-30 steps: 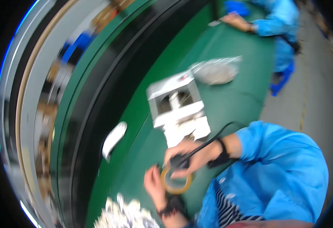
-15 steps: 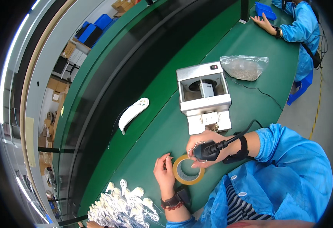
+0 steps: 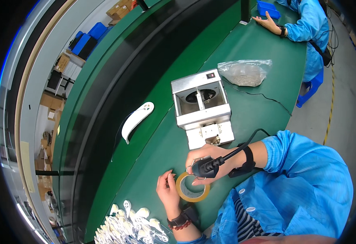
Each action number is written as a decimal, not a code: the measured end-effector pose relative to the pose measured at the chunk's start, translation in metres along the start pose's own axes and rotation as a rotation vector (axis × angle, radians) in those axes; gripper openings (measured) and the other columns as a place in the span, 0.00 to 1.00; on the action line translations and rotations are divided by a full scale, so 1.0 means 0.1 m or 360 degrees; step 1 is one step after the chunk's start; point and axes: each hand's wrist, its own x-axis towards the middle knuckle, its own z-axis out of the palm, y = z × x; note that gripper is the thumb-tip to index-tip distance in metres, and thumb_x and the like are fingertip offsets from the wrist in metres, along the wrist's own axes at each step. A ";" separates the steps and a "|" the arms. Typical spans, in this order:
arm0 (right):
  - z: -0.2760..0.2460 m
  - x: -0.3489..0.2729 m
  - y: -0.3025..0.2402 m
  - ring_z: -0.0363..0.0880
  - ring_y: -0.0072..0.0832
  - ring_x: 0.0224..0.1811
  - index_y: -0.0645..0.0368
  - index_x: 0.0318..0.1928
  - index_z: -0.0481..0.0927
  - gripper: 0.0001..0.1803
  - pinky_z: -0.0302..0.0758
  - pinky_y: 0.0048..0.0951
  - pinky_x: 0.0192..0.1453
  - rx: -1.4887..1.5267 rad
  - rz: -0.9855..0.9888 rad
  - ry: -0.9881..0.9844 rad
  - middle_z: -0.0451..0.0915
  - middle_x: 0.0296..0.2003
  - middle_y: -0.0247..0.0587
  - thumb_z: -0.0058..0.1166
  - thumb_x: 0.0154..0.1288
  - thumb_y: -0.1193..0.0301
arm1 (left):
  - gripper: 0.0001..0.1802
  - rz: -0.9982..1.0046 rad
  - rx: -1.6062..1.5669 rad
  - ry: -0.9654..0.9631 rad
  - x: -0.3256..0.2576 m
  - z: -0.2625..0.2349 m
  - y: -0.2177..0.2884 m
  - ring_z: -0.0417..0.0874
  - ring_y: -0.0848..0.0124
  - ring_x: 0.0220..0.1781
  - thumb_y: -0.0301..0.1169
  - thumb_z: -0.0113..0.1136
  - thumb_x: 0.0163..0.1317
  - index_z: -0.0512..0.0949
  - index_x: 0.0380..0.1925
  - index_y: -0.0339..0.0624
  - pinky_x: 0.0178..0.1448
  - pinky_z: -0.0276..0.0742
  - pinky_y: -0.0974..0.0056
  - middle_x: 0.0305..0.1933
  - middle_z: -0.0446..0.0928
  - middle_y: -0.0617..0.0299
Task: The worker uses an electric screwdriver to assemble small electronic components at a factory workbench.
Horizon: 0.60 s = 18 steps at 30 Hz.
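My right hand (image 3: 204, 156) is in front of the silver screw feeder (image 3: 202, 107). A black device with a cable (image 3: 206, 167) is strapped over its back and hides most of the fingers; the thumb reaches out over a roll of clear yellowish tape (image 3: 182, 189). Left of the roll is my left hand (image 3: 167, 190), its fingers loosely curled and apart, with nothing visible in them. A pile of white plastic pieces (image 3: 129, 225) with round ends and thin wires lies at the lower left. One similar curved white piece (image 3: 135, 124) lies apart, farther away.
A clear bag of small metal parts (image 3: 245, 73) lies behind the feeder, with a thin black cord (image 3: 267, 99) beside it. At the far right, a co-worker in a blue smock (image 3: 308, 20) holds a hand near a blue bin (image 3: 268, 10). Green table and a dark belt run diagonally.
The whole view has shifted, moving the scene slightly left. Inside the feeder, the broad plate in the middle now shows as a narrow bar. Both hands keep about the same place by the tape.
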 end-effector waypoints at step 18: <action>0.08 0.00 0.00 0.80 0.25 0.29 0.59 0.41 0.76 0.19 0.75 0.26 0.34 0.0048 -0.0012 0.0059 0.82 0.30 0.35 0.71 0.55 0.66 | 0.09 0.0080 -0.0032 0.0041 -0.03 0.00 -0.12 0.75 0.76 0.34 0.27 0.53 0.72 0.78 0.40 0.30 0.40 0.73 0.69 0.33 0.79 0.61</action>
